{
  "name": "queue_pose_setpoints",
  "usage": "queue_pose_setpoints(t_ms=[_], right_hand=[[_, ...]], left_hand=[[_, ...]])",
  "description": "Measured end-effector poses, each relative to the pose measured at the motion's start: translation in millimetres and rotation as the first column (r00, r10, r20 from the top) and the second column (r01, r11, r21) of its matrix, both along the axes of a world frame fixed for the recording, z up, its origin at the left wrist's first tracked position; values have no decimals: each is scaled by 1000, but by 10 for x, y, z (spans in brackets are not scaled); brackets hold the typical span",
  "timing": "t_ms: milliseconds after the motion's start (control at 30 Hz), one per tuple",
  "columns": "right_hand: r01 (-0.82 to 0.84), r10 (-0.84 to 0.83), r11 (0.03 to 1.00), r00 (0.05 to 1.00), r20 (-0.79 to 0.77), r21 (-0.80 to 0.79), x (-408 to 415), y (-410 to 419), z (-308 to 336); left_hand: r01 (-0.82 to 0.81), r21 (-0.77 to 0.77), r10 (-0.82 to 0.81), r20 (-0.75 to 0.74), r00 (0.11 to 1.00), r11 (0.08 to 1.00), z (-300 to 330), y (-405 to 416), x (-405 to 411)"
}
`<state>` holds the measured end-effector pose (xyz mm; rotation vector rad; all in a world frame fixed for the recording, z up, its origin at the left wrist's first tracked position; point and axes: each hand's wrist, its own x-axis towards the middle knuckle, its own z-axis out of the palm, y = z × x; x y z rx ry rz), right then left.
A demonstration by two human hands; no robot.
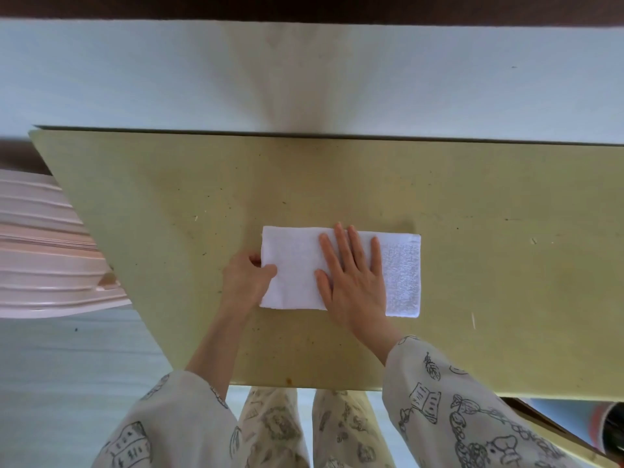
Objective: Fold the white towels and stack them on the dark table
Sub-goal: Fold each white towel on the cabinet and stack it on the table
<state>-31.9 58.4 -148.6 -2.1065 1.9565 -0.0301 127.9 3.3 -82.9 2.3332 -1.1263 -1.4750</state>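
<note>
A folded white towel [341,271] is seen lying flat on a yellowish-green bench [472,265], a little nearer the front edge than the back and close to the middle of the bench from side to side. The towel is laid as a wide rectangle, its long sides running left to right; a smoother upper layer covers most of it, while a strip of coarser terry weave is left exposed along the right end. The right hand [354,282] is pressed flat on the towel, palm down, the fingers straight and slightly spread and pointed toward the far edge, with the thumb stretched out to the left. The left hand [246,282] is placed at the towel's left edge, where the cloth is pinched between the thumb, lying on top, and the curled fingers, which are tucked at or under the edge; how far they reach beneath cannot be told. Both forearms are extended from loose pale sleeves [472,410] printed with dark line drawings, and trousers of a similar print are visible below the bench's front edge. The bench top is marked by small dark specks and a few pale scratches. A pale pink ribbed plastic object [44,251], possibly a chair, is seen just beside the bench's left corner. A wide pale surface [304,76] is shown beyond the back edge of the bench, and a light floor [67,366] lies below at the left.
</note>
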Motion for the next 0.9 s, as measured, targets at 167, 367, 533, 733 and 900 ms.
queue_pose_setpoints(t_ms=[167,367,533,733,900], right_hand=[[10,-10,1000,1000,8,18,20,-3,-5],[52,-52,999,951,306,6,-75,-50,138],[516,-478,836,520,708,186,-503,141,580],[556,-766,606,214,606,569,-909,385,615],[552,-796,551,120,594,626,-968,422,556]], left_hand=[[-43,19,45,-130,991,999,23,-5,50],[25,-147,-44,-132,990,989,269,51,-126],[159,-285,-195,-101,976,945,445,153,-579],[249,-265,-280,-84,956,931,119,280,-1178],[346,-268,-365,-20,931,899,-38,313,-1438]])
